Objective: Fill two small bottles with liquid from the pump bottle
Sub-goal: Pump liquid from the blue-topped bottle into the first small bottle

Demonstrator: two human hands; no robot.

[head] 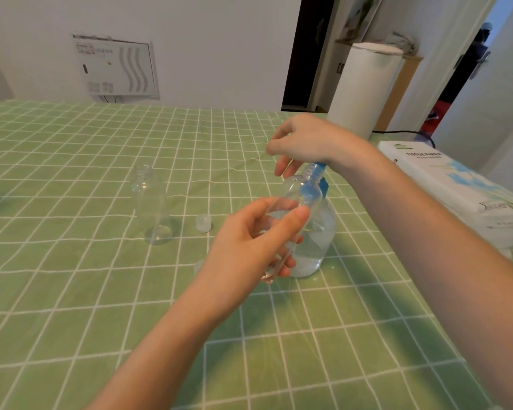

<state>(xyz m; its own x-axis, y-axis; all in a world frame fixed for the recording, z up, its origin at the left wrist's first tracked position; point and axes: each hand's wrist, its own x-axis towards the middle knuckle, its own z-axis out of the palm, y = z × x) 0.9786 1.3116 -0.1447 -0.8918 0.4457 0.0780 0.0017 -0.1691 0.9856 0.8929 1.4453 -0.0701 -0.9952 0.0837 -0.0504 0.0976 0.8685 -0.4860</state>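
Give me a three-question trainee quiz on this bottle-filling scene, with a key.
1. True or false: the left hand holds a small clear bottle tilted, not upright.
2. Multiple choice: where does the right hand rest? A) on the tissue box; B) on top of the pump bottle; C) flat on the table.
3. Fill in (on/off): the second small bottle stands upright on the tablecloth with its cap ____.

Key: 1 true; 2 B; 3 off.
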